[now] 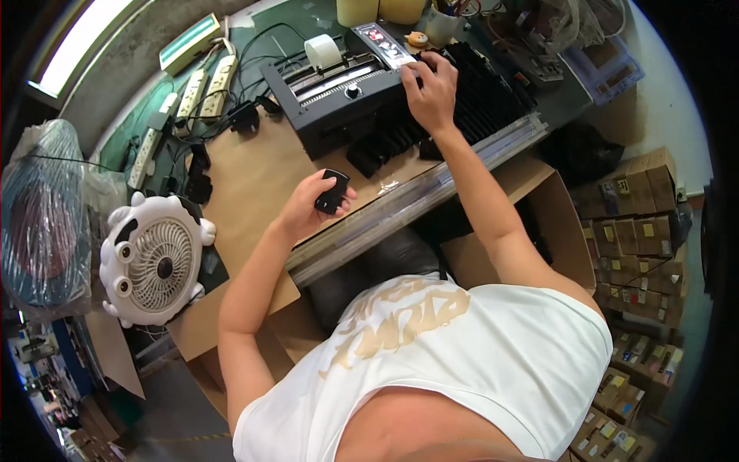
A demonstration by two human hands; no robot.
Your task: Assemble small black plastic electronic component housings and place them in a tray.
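Note:
My left hand point(304, 204) is closed around a small black plastic device point(332, 192) with rounded corners, held above the brown sheet in front of the table edge. My right hand point(433, 91) reaches to the right end of a dark grey label dispenser point(350, 100). Its fingers are curled beside the dispenser's control panel point(382, 48), against black pieces; what they grip is hard to make out. A white label roll point(322, 52) sits on top of the dispenser. Rows of similar black pieces point(493, 88) lie packed together beyond and right of my right hand.
A white animal-shaped fan point(154, 262) stands at the left, with a plastic-wrapped fan point(48, 219) behind it. Power strips point(219, 86) and cables run along the table's far left. Open cardboard boxes point(558, 223) flank my lap; stacked cartons point(635, 231) stand at right.

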